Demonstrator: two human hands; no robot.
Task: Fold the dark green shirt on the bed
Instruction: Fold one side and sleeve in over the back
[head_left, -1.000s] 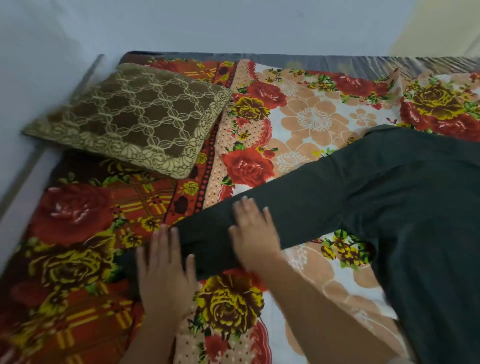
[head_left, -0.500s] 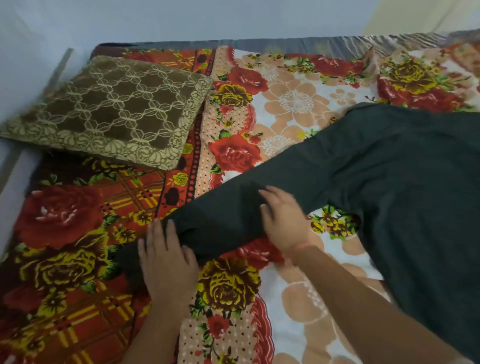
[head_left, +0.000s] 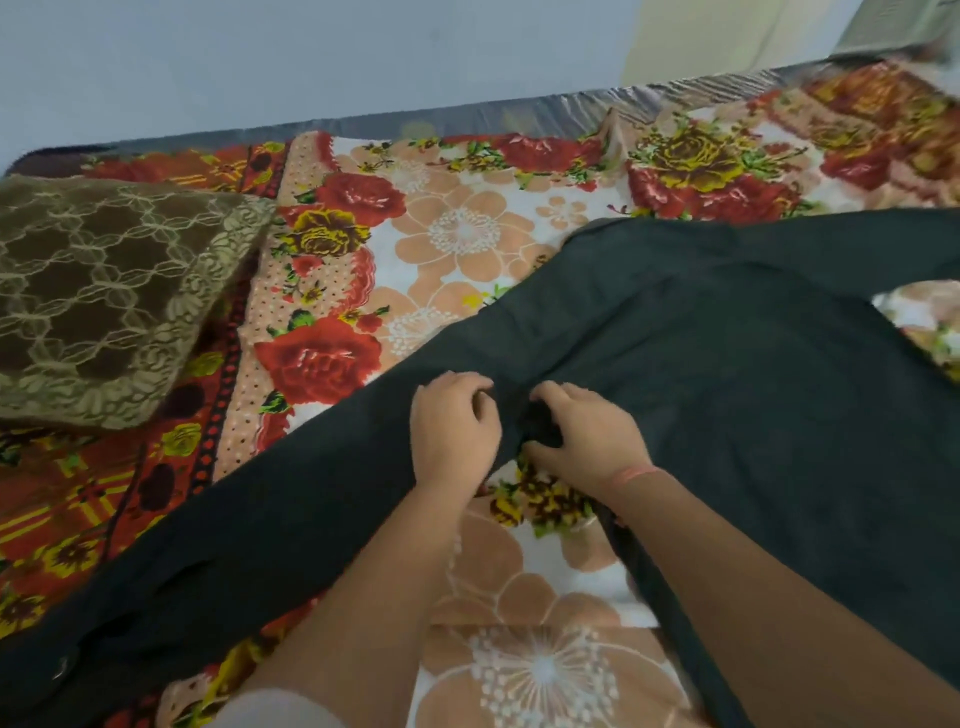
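The dark green shirt (head_left: 727, 395) lies spread over the right half of the bed, and its long sleeve (head_left: 291, 519) stretches down to the lower left corner. Both hands sit close together where the sleeve meets the body. My left hand (head_left: 452, 431) lies on the upper sleeve, its fingers curled into the cloth. Just right of it, my right hand (head_left: 587, 436) grips a dark bunch of fabric at the armpit, thumb underneath. A thin pink band circles that wrist.
The floral bedsheet (head_left: 467, 234) in red, peach and white covers the bed. A brown and gold patterned pillow (head_left: 104, 296) lies at the left. A pale wall runs along the bed's far edge.
Both hands have slid right along the sleeve from near the cuff up to the armpit. They lay flat before; now their fingers curl into the cloth.
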